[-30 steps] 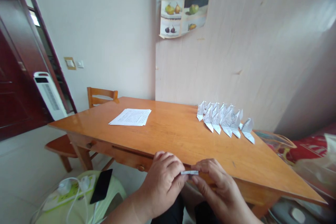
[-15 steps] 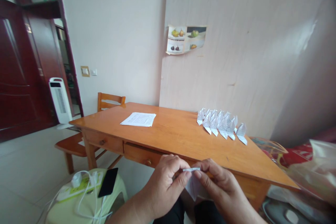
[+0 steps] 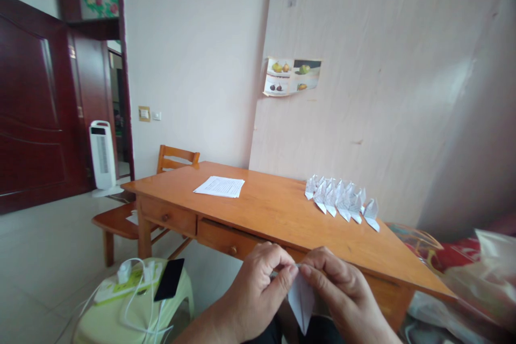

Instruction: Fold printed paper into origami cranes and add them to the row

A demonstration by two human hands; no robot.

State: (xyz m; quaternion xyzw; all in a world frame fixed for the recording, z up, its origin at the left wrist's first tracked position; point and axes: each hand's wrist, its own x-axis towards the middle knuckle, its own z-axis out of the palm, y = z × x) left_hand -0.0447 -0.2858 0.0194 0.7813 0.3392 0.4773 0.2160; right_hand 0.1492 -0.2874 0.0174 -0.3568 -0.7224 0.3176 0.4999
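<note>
Between my two hands hangs a small piece of folded white paper (image 3: 301, 301), its pointed end downward and a crease along its middle. My left hand (image 3: 260, 290) pinches the top edge between thumb and forefinger. Close beside it, my right hand (image 3: 341, 290) pinches the same edge from the other side, the two thumbs nearly touching. The paper is held over my lap, in front of the table's near edge. My fingertips hide most of its upper edge.
On the wooden table (image 3: 266, 209) several folded paper pieces (image 3: 342, 199) stand in rows at the right. A stack of written sheets (image 3: 221, 186) lies at the left. A pale green stool (image 3: 116, 317) carries a power strip (image 3: 129, 285), cables and a phone (image 3: 170, 278). Bags (image 3: 475, 269) crowd the right.
The paper's top edge, a flat band before, is now pinched narrower between my fingertips, and more of the pointed part shows below. The camera view has shifted slightly.
</note>
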